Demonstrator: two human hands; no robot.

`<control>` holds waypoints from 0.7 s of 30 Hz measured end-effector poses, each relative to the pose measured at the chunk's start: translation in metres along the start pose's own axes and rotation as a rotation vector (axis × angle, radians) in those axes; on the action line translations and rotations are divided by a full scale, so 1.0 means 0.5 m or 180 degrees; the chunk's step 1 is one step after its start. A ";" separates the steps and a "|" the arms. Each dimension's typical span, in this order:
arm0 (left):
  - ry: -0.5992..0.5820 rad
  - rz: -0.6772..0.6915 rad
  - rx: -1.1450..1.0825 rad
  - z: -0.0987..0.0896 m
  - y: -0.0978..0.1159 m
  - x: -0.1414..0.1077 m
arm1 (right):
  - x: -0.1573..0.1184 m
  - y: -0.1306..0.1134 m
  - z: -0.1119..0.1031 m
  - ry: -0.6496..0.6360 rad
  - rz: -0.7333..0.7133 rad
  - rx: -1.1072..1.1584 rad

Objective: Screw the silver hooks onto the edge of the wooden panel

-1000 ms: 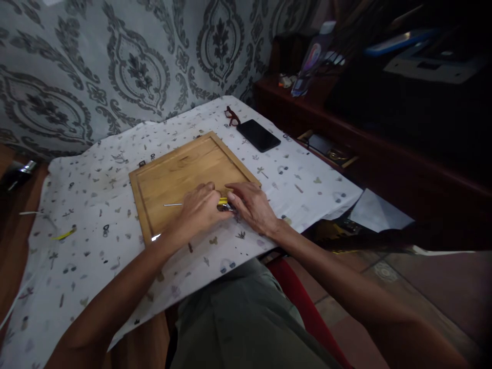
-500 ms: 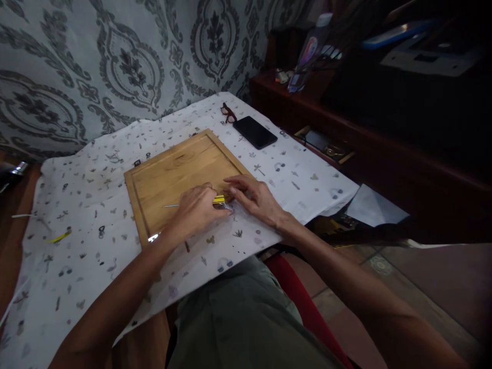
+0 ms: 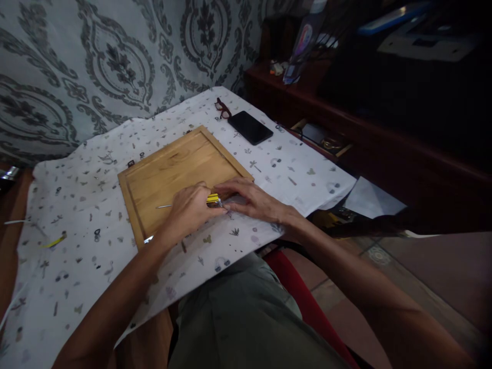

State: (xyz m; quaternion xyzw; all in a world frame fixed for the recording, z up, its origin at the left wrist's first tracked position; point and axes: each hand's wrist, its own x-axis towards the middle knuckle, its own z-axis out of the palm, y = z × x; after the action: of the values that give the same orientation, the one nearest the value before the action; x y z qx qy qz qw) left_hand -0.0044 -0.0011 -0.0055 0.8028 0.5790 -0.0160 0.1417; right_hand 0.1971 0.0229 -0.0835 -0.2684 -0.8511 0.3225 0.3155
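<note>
My left hand (image 3: 190, 207) is closed round a screwdriver with a yellow and black handle (image 3: 212, 198). Its thin metal shaft (image 3: 164, 206) sticks out leftward over the wooden board (image 3: 169, 174). At the handle's right end there is a small clear, shiny part (image 3: 220, 203). My right hand (image 3: 255, 201) curls round this end, thumb and fingers drawn close together; what they pinch is mostly hidden. Both hands are above the board's near right edge, on the side towards my body.
A phone (image 3: 250, 127) and eyeglasses (image 3: 223, 108) lie behind the board on the patterned white tablecloth (image 3: 303, 169). Leftward is a small yellow item (image 3: 54, 242) near a white cable. A bottle (image 3: 302, 46) stands on the dark red desk (image 3: 369, 123), above an open drawer (image 3: 323, 137).
My right hand has moved in against the handle's end, and its fingers have drawn together. My left hand keeps its grip on the screwdriver. The whole view has shifted slightly.
</note>
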 end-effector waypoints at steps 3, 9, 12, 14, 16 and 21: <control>-0.0036 -0.0061 0.0033 -0.001 0.002 0.002 | -0.001 -0.005 0.001 0.0058 0.0051 0.0026; -0.0104 -0.0062 0.0038 -0.007 0.004 0.000 | 0.000 -0.006 0.003 0.0061 0.0137 -0.0040; -0.0195 -0.0030 0.0068 -0.011 0.002 -0.003 | 0.001 0.001 0.005 0.0047 0.0040 -0.0082; -0.0235 0.0007 0.0100 -0.012 0.000 -0.003 | 0.001 0.005 0.005 0.0024 0.0008 -0.0127; -0.0244 0.0056 0.0106 -0.013 -0.004 -0.002 | 0.000 0.006 0.005 -0.0025 0.0020 -0.0173; -0.0264 0.0189 0.0059 -0.011 -0.014 0.000 | -0.002 -0.002 0.003 -0.0027 0.0109 -0.0169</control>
State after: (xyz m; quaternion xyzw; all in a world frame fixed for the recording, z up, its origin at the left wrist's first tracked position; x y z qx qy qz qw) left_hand -0.0116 0.0022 -0.0017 0.8195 0.5484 -0.0504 0.1585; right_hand 0.1967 0.0212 -0.0841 -0.2899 -0.8560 0.3063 0.2991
